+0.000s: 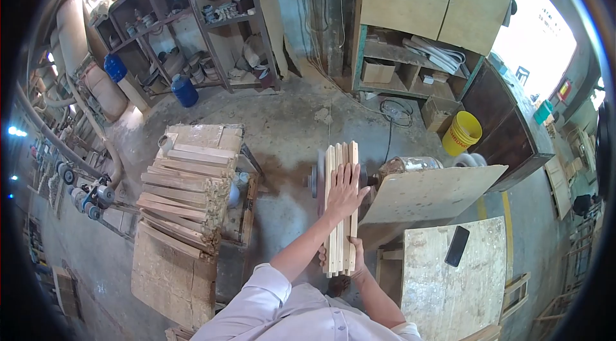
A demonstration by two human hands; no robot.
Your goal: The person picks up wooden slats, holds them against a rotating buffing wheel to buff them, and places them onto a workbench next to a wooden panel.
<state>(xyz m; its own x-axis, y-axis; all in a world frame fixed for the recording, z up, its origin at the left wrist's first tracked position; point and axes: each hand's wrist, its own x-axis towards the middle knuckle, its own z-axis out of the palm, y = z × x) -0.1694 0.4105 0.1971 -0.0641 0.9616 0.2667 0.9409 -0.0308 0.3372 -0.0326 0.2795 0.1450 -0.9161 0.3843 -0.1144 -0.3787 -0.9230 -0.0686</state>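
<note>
– Where is the bundle of wooden strips [340, 233] held?
– It is held lengthwise between the left tabletop [168, 280] and the right tabletop [420, 254], just beside a grey wheel [314, 182]; whether the wheel is touched cannot be told.
– How is it gripped?
– The near end is clasped by the right hand [358, 259], whose fingers [322, 255] are curled round to the left edge. Nothing is clasped by the left hand [345, 194]; its fingers are stretched out, slightly parted, and laid flat across the upper face.
– What is seen nearby?
– Loose strips [183, 182] are piled on the left tabletop, and a black phone [457, 246] is laid on the right one.
</note>
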